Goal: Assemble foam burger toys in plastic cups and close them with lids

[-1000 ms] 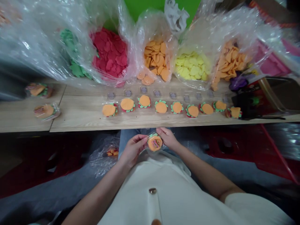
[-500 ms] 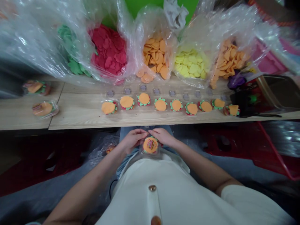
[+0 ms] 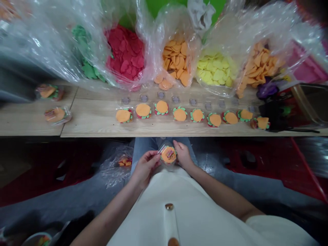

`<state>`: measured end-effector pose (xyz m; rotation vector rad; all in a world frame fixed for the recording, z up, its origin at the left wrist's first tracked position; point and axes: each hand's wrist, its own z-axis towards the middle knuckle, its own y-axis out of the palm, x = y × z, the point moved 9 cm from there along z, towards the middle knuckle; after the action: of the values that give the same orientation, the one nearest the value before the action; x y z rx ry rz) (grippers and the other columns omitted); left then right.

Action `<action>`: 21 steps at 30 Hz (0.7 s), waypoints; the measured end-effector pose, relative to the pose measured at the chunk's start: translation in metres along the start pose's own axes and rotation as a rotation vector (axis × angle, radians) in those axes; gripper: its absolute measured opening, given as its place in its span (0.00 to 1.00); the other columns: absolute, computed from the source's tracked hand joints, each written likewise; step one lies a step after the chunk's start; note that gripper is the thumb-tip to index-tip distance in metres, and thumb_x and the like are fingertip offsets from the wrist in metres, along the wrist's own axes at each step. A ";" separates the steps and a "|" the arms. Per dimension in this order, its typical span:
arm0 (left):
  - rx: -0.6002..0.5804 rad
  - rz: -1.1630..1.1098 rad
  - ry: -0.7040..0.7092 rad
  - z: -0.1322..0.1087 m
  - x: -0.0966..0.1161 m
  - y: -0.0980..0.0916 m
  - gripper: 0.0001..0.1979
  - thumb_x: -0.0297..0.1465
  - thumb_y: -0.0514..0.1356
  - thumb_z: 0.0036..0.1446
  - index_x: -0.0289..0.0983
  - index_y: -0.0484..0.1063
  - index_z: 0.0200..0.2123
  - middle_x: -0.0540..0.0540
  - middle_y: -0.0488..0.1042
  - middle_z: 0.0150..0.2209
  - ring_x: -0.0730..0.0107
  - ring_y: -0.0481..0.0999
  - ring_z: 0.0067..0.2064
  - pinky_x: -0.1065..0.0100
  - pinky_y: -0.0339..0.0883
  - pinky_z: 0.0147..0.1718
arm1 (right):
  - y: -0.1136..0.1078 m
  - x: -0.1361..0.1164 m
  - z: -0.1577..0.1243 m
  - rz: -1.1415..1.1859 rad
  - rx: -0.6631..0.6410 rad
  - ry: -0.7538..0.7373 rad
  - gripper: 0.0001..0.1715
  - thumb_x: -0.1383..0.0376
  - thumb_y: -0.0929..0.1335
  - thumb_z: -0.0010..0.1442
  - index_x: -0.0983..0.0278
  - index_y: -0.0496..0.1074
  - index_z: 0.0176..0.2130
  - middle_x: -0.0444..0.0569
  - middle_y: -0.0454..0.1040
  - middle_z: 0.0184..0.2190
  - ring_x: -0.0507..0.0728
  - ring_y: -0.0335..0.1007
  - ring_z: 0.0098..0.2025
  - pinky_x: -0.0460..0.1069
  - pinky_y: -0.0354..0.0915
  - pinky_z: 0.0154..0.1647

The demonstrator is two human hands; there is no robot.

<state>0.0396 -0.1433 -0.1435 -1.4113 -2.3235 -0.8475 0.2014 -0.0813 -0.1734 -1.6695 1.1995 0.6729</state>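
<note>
Left hand (image 3: 146, 167) and right hand (image 3: 183, 156) both pinch burger pack (image 3: 168, 155), just off near edge of table (image 3: 94, 119); label (image 3: 171, 154) illegible, right grip partly hidden. Plastic bags (image 3: 167, 22) hide far edge.

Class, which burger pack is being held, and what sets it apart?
The held pack is between the left hand and right hand, off the table, whereas nine packs in a row and two packs farther left rest on it.

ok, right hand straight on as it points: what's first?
Past the clear burger pack at its fingers, the right hand would likely meet the table's front edge; height is unclear, so it might pass beneath.
</note>
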 end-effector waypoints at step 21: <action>-0.245 -0.045 0.183 0.008 0.040 0.036 0.18 0.31 0.63 0.48 0.41 0.70 0.45 0.48 0.73 0.42 0.75 0.72 0.37 0.74 0.66 0.36 | -0.021 -0.043 0.000 0.404 0.218 -0.088 0.23 0.48 0.60 0.55 0.64 0.60 0.24 0.40 0.57 0.20 0.48 0.51 0.24 0.43 0.54 0.24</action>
<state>0.0528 -0.0974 -0.1167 -1.3121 -2.1793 -1.2550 0.2052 -0.0622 -0.1296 -1.2154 1.5053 0.8180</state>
